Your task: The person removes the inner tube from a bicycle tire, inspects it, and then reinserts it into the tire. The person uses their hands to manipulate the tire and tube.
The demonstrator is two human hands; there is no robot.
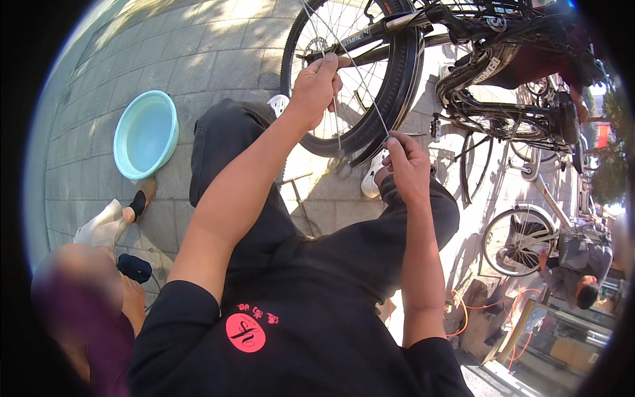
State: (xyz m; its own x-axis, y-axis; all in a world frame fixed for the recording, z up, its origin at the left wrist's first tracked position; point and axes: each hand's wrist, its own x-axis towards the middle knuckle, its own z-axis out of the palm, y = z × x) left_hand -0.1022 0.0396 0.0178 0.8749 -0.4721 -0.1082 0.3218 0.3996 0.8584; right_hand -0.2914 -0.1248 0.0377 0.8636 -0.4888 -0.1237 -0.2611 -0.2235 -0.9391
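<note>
Both my hands are raised in front of a bicycle wheel (pixel 350 130) with a black tyre. My left hand (pixel 316 91) is closed in a pinch on a thin metal cable; a short strand hangs below its fingers beside the tyre. My right hand (pixel 409 169) is lower and further right, thumb and fingertips pinching the thin cable (pixel 368 92). That length runs taut from the right fingertips up across the spokes to the top of the view. Whether both strands are one cable, I cannot tell.
A turquoise basin (pixel 146 135) stands on the paving at left, near a seated person in purple (pixel 109 331). More bicycles (pixel 509 106) crowd the upper right, with a person among them. Another person in grey (pixel 582 258) is beside a white bicycle. Orange cord (pixel 464 317) lies lower right.
</note>
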